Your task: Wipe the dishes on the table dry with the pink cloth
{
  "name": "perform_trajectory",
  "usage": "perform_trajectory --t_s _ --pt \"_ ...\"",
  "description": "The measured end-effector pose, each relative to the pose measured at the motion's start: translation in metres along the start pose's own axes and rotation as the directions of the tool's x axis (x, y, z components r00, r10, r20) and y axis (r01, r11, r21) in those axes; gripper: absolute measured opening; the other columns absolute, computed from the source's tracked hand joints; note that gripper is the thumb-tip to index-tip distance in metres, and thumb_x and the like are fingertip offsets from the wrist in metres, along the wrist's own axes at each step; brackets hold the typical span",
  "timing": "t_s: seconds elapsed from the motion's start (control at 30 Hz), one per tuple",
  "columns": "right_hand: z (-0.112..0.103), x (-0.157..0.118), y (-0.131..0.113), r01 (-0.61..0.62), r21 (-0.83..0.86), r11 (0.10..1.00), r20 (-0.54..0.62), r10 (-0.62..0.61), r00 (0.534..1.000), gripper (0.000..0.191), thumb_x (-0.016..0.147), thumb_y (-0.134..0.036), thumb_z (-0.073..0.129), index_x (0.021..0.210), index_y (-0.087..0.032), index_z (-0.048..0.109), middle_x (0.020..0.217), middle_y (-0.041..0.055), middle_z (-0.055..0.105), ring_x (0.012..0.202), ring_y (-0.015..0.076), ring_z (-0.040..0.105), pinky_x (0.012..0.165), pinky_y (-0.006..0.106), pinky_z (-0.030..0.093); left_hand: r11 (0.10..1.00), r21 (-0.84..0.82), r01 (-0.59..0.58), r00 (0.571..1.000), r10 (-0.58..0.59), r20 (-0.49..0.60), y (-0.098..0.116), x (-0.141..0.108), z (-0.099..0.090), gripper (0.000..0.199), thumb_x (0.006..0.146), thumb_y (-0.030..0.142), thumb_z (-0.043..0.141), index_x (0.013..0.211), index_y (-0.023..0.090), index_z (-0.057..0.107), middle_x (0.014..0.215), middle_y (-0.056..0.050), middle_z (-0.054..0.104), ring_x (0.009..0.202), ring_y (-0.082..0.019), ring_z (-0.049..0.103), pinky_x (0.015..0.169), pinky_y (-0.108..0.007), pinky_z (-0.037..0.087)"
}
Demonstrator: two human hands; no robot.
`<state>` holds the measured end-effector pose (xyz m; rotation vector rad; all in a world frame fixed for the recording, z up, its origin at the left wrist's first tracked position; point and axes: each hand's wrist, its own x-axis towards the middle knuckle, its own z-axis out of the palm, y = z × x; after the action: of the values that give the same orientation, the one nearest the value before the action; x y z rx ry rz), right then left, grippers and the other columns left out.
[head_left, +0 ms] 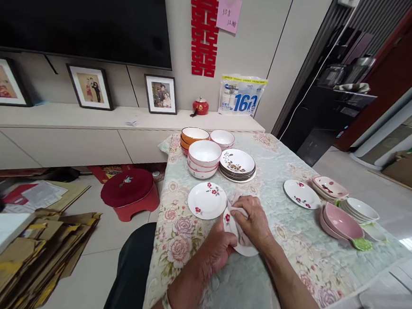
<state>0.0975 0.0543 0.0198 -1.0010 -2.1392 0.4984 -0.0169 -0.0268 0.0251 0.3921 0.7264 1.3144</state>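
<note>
My left hand (pixel 220 247) grips the left edge of a white plate (pixel 247 249) with red flowers, thumb on top. Pressed onto that plate's upper face is a pale pink cloth (pixel 243 234), held in my right hand (pixel 255 219) with bent fingers. Just left of it, a second flowered plate (pixel 207 201) lies flat on the table. Behind stand stacked red-rimmed bowls (pixel 204 153), orange bowls (pixel 195 134), a pinkish bowl (pixel 222 138) and a stack of brown-flowered plates (pixel 237 161). Another flowered plate (pixel 301 194) lies to the right.
On the right of the flowered tablecloth (pixel 180 247) are pink bowls (pixel 343 221), white bowls (pixel 362 209) and spotted dishes (pixel 330 186). A red stool (pixel 127 188) and flattened cardboard (pixel 23 254) are at the left. A cabinet (pixel 86 140) runs behind.
</note>
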Motion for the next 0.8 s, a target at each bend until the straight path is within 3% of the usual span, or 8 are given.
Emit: perform_trajectory --t_s 0.07,0.2,0.33,0.43,0.53,0.67,0.8 --pt "-0.005 0.001 0.007 -0.098 0.001 0.995 0.000 0.098 0.995 0.012 0.082 -0.029 0.062 0.090 -0.022 0.068 0.101 0.0075 0.067 0.101 0.0254 0.058 0.090 0.039 0.043 1.000 -0.006 0.013 1.000 -0.013 0.012 -0.001 0.001 -0.002 0.091 0.041 -0.003 0.047 0.130 0.018 0.050 0.093 -0.003 0.069 0.088 -0.021 0.062 0.071 -0.025 0.047" --pt "-0.018 -0.002 0.012 -0.337 0.071 0.939 0.100 0.330 0.939 0.015 0.084 -0.035 0.057 0.089 -0.022 0.065 0.088 0.0016 0.069 0.080 0.0200 0.062 0.075 0.031 0.046 1.000 0.003 0.019 1.000 -0.019 0.010 0.001 0.000 -0.002 0.084 0.042 -0.002 0.048 0.124 0.016 0.054 0.100 -0.006 0.070 0.092 -0.023 0.063 0.075 -0.029 0.049" --pt "-0.029 -0.006 0.014 -0.518 -0.029 0.855 -0.072 0.515 0.854 0.021 0.084 -0.040 0.054 0.089 -0.022 0.063 0.080 0.0014 0.070 0.076 0.0216 0.063 0.069 0.030 0.044 0.998 0.041 0.049 0.997 -0.047 -0.060 0.003 -0.001 0.001 0.079 0.047 0.001 0.054 0.124 0.017 0.054 0.113 -0.008 0.068 0.095 -0.025 0.064 0.074 -0.033 0.052" --pt "-0.029 -0.008 0.018 -0.563 -0.111 0.819 -0.120 0.551 0.826 0.023 0.085 -0.041 0.051 0.092 -0.022 0.063 0.081 0.0032 0.070 0.077 0.0234 0.063 0.069 0.032 0.043 0.995 0.099 0.030 0.999 -0.027 -0.034 0.002 -0.002 0.003 0.072 0.053 0.004 0.060 0.124 0.017 0.055 0.117 -0.010 0.067 0.098 -0.026 0.063 0.075 -0.033 0.053" --pt "-0.022 -0.009 0.023 -0.473 -0.176 0.863 -0.148 0.451 0.880 0.021 0.086 -0.036 0.051 0.091 -0.020 0.064 0.087 0.0072 0.069 0.083 0.0257 0.061 0.075 0.036 0.044 0.990 0.139 0.008 1.000 -0.008 0.002 0.000 -0.002 0.005 0.068 0.058 0.005 0.060 0.124 0.017 0.056 0.116 -0.010 0.067 0.101 -0.025 0.063 0.077 -0.032 0.052" --pt "-0.009 -0.010 0.021 -0.134 -0.159 0.978 -0.162 0.109 0.981 0.013 0.084 -0.028 0.057 0.087 -0.019 0.066 0.096 0.0109 0.065 0.098 0.0278 0.057 0.088 0.041 0.043 0.987 0.161 -0.001 1.000 0.001 -0.001 -0.002 -0.002 0.007 0.067 0.057 0.004 0.056 0.122 0.018 0.057 0.105 -0.007 0.068 0.094 -0.023 0.063 0.072 -0.029 0.052" --pt "-0.001 -0.011 0.004 0.155 0.060 0.986 -0.020 -0.154 0.988 0.008 0.089 -0.023 0.058 0.091 -0.021 0.066 0.099 0.0082 0.065 0.105 0.0237 0.057 0.090 0.038 0.045 0.983 0.180 -0.035 0.999 0.038 -0.015 -0.004 -0.001 0.006 0.063 0.054 0.004 0.054 0.116 0.017 0.060 0.092 -0.004 0.067 0.081 -0.019 0.062 0.062 -0.024 0.047"
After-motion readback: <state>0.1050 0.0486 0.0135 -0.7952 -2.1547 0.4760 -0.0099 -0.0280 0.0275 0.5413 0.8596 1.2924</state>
